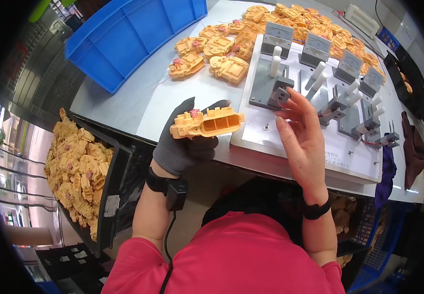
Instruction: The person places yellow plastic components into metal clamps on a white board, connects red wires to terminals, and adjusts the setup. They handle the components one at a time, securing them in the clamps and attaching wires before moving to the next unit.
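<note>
My left hand [178, 149], in a dark grey glove, grips a yellow-orange plastic housing [206, 125] above the table's front edge. The housing has a long hollow socket facing up toward me and a small pink-red piece on its upper left. My bare right hand [306, 144] is raised over a white test board [255, 142], fingers apart and curved. Its index fingertip is beside a dark grey connector block [281, 94] on the board's leftmost fixture; I cannot tell whether they touch. Behind that block stand white upright handles [274, 66] and a panel meter [277, 35].
Many similar housings [229, 68] lie across the table's back. A blue bin [124, 44] stands at the far left, and a black crate [111, 196] heaped with housings sits lower left. More fixtures and meters [316, 48] line the board. Dark cloths [414, 152] hang at the right.
</note>
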Motion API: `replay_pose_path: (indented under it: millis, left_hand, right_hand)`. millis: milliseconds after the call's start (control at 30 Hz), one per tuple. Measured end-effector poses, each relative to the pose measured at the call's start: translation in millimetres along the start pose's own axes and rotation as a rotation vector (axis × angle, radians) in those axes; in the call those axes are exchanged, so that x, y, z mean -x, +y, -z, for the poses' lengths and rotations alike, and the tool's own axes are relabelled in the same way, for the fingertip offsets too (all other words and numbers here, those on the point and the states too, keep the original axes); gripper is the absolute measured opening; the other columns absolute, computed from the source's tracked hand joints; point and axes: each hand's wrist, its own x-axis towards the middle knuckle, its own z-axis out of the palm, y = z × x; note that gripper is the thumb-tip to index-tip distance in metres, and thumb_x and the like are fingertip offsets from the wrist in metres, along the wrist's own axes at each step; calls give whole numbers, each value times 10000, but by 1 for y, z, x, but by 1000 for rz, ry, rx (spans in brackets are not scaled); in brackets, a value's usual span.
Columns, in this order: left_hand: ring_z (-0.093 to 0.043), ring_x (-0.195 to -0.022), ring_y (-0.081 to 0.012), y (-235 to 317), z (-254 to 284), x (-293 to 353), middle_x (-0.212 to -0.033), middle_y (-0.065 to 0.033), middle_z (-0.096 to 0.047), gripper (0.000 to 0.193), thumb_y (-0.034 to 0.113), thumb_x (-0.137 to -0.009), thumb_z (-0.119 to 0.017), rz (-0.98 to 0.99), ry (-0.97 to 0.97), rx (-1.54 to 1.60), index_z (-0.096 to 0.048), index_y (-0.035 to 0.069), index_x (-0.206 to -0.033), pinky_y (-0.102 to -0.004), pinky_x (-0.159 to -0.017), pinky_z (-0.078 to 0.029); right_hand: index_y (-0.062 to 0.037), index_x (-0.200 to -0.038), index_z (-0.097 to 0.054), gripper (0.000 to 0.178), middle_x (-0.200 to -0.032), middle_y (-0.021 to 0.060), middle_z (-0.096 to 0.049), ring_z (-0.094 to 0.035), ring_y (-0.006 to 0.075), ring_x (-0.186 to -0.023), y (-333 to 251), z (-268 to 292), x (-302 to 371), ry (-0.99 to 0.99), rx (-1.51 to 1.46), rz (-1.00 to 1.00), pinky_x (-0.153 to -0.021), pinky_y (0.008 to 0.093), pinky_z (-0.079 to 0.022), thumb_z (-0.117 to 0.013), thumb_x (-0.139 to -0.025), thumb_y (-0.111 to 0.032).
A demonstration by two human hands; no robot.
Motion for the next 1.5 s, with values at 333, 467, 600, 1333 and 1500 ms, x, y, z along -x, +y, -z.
replay_pose_path:
  millis: [333,467,600,1333,1500]
  left_hand:
    - [-359,-439,-62,1,-2,0,-625,-4,-510,619,520,-981,-389,15,-42,-12,-460,51,-1379,-212,-368,-308]
    - [-389,-492,-60,5,13,-1,-656,-1,-513,469,486,-987,-428,-5,2,51,-561,68,-1153,-202,-405,-337]
    - [-425,-560,-77,5,12,1,-720,4,-524,342,399,-1010,-427,-18,-79,180,-552,81,-1033,-210,-498,-381]
    - [-633,-832,-92,56,-83,-96,-1042,-38,-665,528,458,-959,-543,-601,111,-1294,-555,77,-1325,-216,-646,-488]
    - [-598,-1136,-368,58,-101,-126,-1212,-245,-618,718,599,-937,-452,-785,61,-2194,-425,70,-1423,-398,-946,-460]
  right_hand:
    - [-79,-1383,-493,498,-1224,117,-575,-607,148,-1022,0,2,-1,0,3,11,-856,279,-495,-640,-908,-42]
    - [-78,-1382,-493,498,-1221,116,-576,-606,149,-1021,-1,1,-1,0,6,12,-857,278,-495,-641,-908,-44]
    - [-77,-1381,-494,496,-1220,117,-575,-604,149,-1021,-1,1,0,0,-3,8,-854,279,-493,-643,-909,-47]
    - [-42,-1173,-598,330,-1020,57,-622,-593,132,-854,-9,-4,0,14,-18,84,-778,267,-483,-697,-861,-84]
    - [-45,-1181,-597,348,-1018,82,-622,-598,168,-852,-9,-2,1,2,28,136,-791,293,-487,-700,-855,-106]
